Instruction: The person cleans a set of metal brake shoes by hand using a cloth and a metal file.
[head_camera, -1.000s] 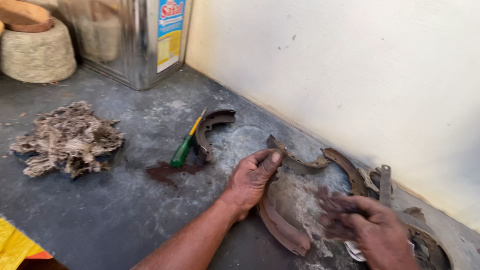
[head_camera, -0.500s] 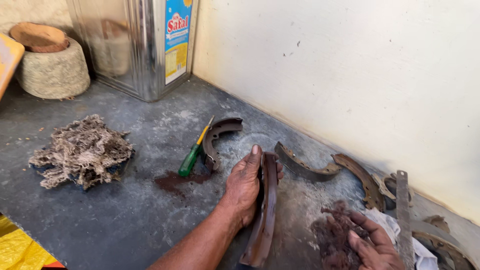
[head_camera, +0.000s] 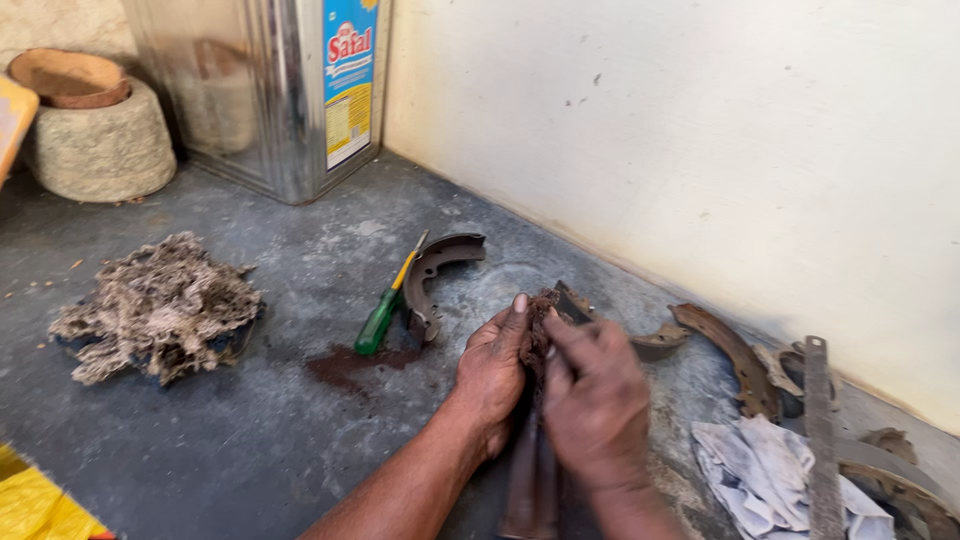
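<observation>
Left hand (head_camera: 492, 368) wrapped around a curved brake shoe (head_camera: 530, 470), gripping it edge-up over the grey floor (head_camera: 250, 430); thumb stretched up along its top end. Shoe runs from between the hands down toward the bottom edge of the view, dark and rusty.

Right hand (head_camera: 597, 400) closed on a wad of dirty brown waste (head_camera: 537, 325), pressing it against the upper part of the shoe, just beside the left thumb. Both hands touching, fingers stained.

Around them:
- Green-handled screwdriver (head_camera: 385, 310) with yellow shaft collar lying on the floor to the left of the hands, tip pointing up toward the wall.
- Second brake shoe (head_camera: 437, 270) lying flat, touching or just beside the screwdriver.
- Dark reddish stain (head_camera: 345, 365) under the screwdriver handle.
- Heap of grey fibrous waste (head_camera: 155, 305) well apart to the left.
- More rusty curved shoes (head_camera: 730, 355) along the foot of the pale wall (head_camera: 700, 150), to the right of the hands.
- White rag (head_camera: 770, 470), crumpled, near the right wrist; a flat metal file (head_camera: 822, 440) lies over it.
- Large square metal tin (head_camera: 270, 90) with a blue and yellow label in the far corner.
- Round stone block (head_camera: 100, 150) with a clay bowl (head_camera: 68, 78) on top, far left.
- Yellow item (head_camera: 40, 505) at bottom left corner, kind unclear
</observation>
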